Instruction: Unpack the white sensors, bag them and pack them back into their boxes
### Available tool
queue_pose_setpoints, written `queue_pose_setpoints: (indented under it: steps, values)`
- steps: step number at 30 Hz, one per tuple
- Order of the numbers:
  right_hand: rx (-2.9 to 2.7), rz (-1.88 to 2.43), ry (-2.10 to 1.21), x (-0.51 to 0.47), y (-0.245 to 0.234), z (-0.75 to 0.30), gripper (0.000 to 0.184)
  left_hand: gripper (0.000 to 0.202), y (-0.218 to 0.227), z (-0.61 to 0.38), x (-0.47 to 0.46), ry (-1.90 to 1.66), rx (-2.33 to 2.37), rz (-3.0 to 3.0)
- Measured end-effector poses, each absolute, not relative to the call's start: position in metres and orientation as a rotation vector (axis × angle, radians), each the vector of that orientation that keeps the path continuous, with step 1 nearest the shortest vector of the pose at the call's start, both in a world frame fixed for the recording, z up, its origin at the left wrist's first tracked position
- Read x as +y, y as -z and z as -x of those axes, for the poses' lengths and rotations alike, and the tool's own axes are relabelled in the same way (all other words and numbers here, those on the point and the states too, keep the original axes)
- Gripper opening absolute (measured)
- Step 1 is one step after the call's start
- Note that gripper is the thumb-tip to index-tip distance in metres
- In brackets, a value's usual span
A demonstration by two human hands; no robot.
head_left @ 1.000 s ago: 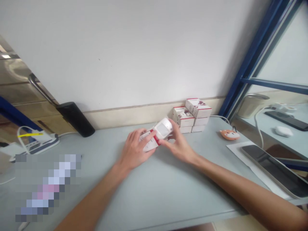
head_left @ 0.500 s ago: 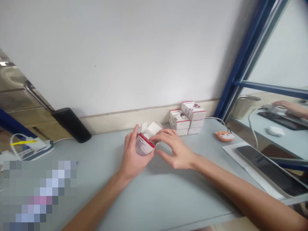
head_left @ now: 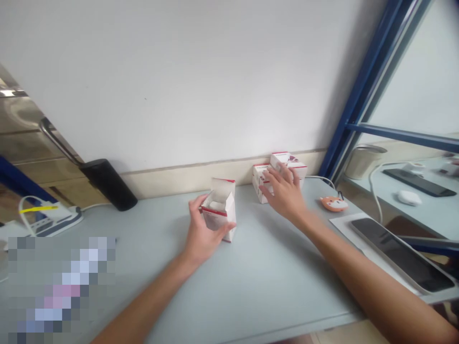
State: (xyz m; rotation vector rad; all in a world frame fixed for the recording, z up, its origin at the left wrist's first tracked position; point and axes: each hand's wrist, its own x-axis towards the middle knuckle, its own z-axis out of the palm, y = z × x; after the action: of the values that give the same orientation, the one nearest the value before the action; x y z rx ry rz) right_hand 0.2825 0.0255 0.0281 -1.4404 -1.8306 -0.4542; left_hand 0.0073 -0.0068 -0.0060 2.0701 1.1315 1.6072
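An upright white cardboard box (head_left: 231, 217) with red edging has its lid flap raised, and something white shows inside its top. My left hand (head_left: 201, 228) grips it around the lower sides, thumb at the front right. Further right, my right hand (head_left: 286, 191) reaches with spread fingers over a stack of similar small boxes (head_left: 260, 184) by the wall. Nothing is seen in that hand; whether its fingertips touch the stack I cannot tell, and it hides part of the boxes.
A black cylinder (head_left: 107, 185) leans by the wall at left, near a power strip (head_left: 68, 220). To the right lie an orange animal-shaped case (head_left: 333, 203) and a phone (head_left: 398, 253) on white paper (head_left: 346, 227). A blue frame (head_left: 358, 95) stands beyond.
My right hand has left the open box and moved right to the stacked boxes. In my left hand the box has turned more upright, its flap standing up.
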Motion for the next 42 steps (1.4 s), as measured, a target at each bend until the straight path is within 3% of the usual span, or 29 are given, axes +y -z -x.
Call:
queue_pose_setpoints:
  steps: [5, 7, 13, 17, 30, 42]
  values:
    - [-1.846, 1.45, 0.553, 0.03, -0.016, -0.286, 0.026, 0.049, -0.005, 0.007, -0.004, -1.532, 1.089, -2.337]
    - [-1.808, 1.424, 0.528, 0.028, -0.02, -0.287, 0.019, 0.04, -0.008, 0.009, -0.005, -1.522, 1.078, -2.36]
    - [-1.596, 1.029, 0.344, -0.01, -0.053, -0.253, 0.008, 0.053, -0.013, 0.0, -0.011, -1.627, 1.067, -2.052]
    - [-1.808, 0.753, 0.344, -0.048, -0.064, -0.216, 0.017, 0.061, -0.014, -0.014, -0.02, -1.745, 0.983, -2.035]
    - [-1.729, 0.973, -0.129, -0.06, -0.056, -0.201, 0.014, 0.061, -0.01, -0.016, -0.022, -1.923, 0.71, -2.345]
    - [-1.9, 0.921, 0.123, -0.054, -0.048, -0.205, 0.009, 0.061, -0.015, -0.013, -0.022, -1.941, 0.664, -2.418]
